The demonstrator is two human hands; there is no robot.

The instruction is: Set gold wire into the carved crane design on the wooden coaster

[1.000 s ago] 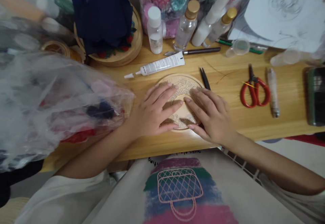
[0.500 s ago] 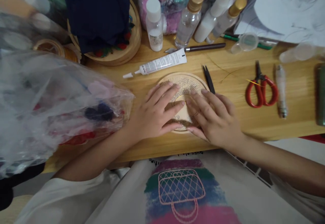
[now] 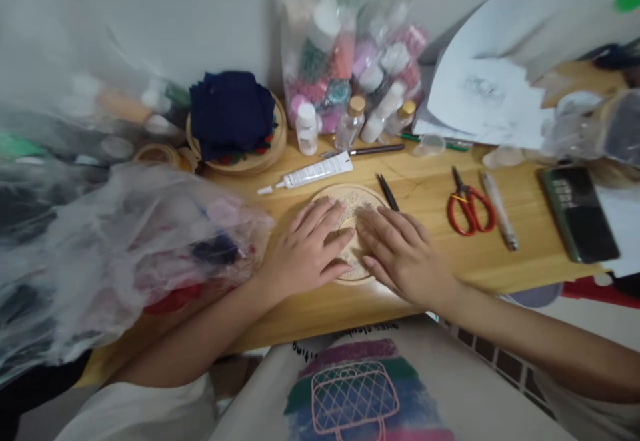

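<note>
A round wooden disc (image 3: 357, 195) with a raised rim, like an embroidery hoop, lies on the desk in front of me. Fine dark line patterns cover its pale face around a plain middle circle. My left hand (image 3: 305, 251) rests on its left side, fingers spread and flat. From the right, my right hand (image 3: 410, 257) lies over the other side with fingers stretched out. Neither hand grips anything; both cover much of the disc. Black tweezers (image 3: 388, 193) lie just above my right fingers. Behind the disc is a white glue-like tube (image 3: 320, 172), its cap off beside the nozzle.
Red-handled scissors (image 3: 471, 209), a whitish pen-like tool (image 3: 500, 211) and a phone (image 3: 580, 214) lie to the right. A craft knife (image 3: 377, 151) and small bottles (image 3: 350, 124) are behind. A crumpled plastic bag (image 3: 150, 241) crowds the left; navy cloth (image 3: 230, 114) sits on a wooden hoop.
The view has tilted up and pulled back, showing more of the wall, the bags and the phone. Both hands stay on the disc with only slight finger shifts.
</note>
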